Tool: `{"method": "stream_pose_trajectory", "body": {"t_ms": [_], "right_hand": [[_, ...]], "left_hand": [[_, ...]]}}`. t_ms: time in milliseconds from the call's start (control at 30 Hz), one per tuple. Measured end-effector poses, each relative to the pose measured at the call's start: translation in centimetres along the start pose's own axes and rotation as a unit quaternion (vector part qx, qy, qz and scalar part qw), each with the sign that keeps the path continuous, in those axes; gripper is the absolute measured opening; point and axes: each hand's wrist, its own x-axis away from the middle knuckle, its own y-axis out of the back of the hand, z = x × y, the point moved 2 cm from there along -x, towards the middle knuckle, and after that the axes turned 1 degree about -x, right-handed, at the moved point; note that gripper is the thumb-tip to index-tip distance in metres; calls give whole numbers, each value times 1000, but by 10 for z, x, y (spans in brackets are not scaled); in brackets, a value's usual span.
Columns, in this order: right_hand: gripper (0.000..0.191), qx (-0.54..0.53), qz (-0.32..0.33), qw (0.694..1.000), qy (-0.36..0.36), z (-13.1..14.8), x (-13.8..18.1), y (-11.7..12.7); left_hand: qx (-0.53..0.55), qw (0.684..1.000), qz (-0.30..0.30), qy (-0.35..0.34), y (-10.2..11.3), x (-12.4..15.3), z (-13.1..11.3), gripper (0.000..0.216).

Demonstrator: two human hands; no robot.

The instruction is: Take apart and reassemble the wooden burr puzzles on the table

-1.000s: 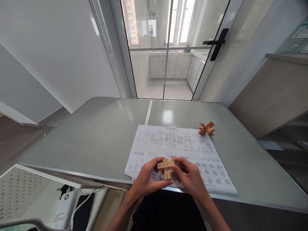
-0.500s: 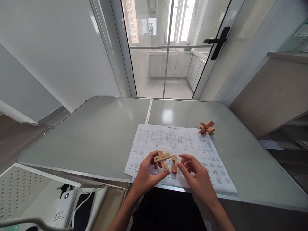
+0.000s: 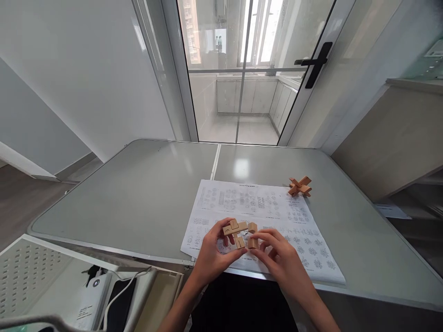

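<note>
My left hand (image 3: 215,251) is closed around several joined wooden puzzle pieces (image 3: 235,228), marked with dark characters. In my right hand (image 3: 277,252), fingers and thumb pinch a single notched wooden puzzle piece (image 3: 253,242), whose two thick ends show; its middle is partly hidden. That piece sits just right of the joined ones, and I cannot tell whether they touch. Under both hands lies a white instruction sheet (image 3: 231,193) printed with small diagrams. On its far right corner rests an assembled wooden cross-shaped puzzle (image 3: 299,186).
The grey table (image 3: 138,193) runs up to a glass door (image 3: 242,106) with a black handle. At the lower left, a white perforated bin (image 3: 38,263) holds a white box (image 3: 93,295), a dark flat object and a cable (image 3: 112,299). A wooden cabinet (image 3: 387,133) stands right.
My right hand has shifted its fingers onto the notched piece, which has turned and come nearer the joined pieces. The left hand keeps its hold. The view has shifted slightly.
</note>
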Motion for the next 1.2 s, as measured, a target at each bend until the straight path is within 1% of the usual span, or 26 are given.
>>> {"method": "stream_pose_trajectory", "body": {"t_ms": [33, 100, 200, 300, 333, 400, 533, 633, 733, 900, 1000, 1100, 1133, 1200], "right_hand": [[28, -60, 0, 998, -22, 3, 1, 3], [32, -173, 2, 982, -75, 9, 4, 7], [36, -316, 23, 937, -149, 10, 9, 7], [43, -410, 29, 890, -198, 7, 13, 2], [46, -429, 28, 879, -208, 7, 14, 0], [54, -449, 22, 867, -216, 10, 15, -6], [64, -462, 11, 862, -209, 24, 15, -18], [63, -462, -5, 861, -214, 31, 16, -25], [61, -449, -15, 865, -223, 31, 17, -26], [58, -404, -26, 885, -229, 30, 19, -23], [56, -379, -60, 896, -223, 32, 21, -23], [58, -348, -89, 906, -224, 33, 23, -24], [59, -339, -86, 910, -224, 33, 23, -25], [58, -327, -61, 917, -219, 35, 22, -26]], "left_hand": [[0, 1000, 0, -3, 0, 0, 0, 64], [1, 1000, 0, -13, 1, 2, 0, 65], [6, 999, 0, -36, 2, 4, -1, 65], [5, 998, -5, -56, 3, 6, 0, 66], [1, 998, -9, -64, 3, 6, -1, 67], [-10, 996, -16, -82, 2, 6, -1, 69], [-35, 992, -24, -117, 1, 6, -3, 68], [-43, 990, -26, -134, 0, 5, -5, 66], [-49, 988, -27, -144, -1, 6, -5, 64], [-74, 983, -37, -162, -3, 8, -5, 61], [-85, 981, -40, -169, -6, 9, -3, 59], [-103, 979, -36, -174, -8, 10, 1, 61], [-108, 978, -35, -174, -8, 11, 2, 62], [-112, 978, -30, -173, -9, 11, 3, 64]]}}
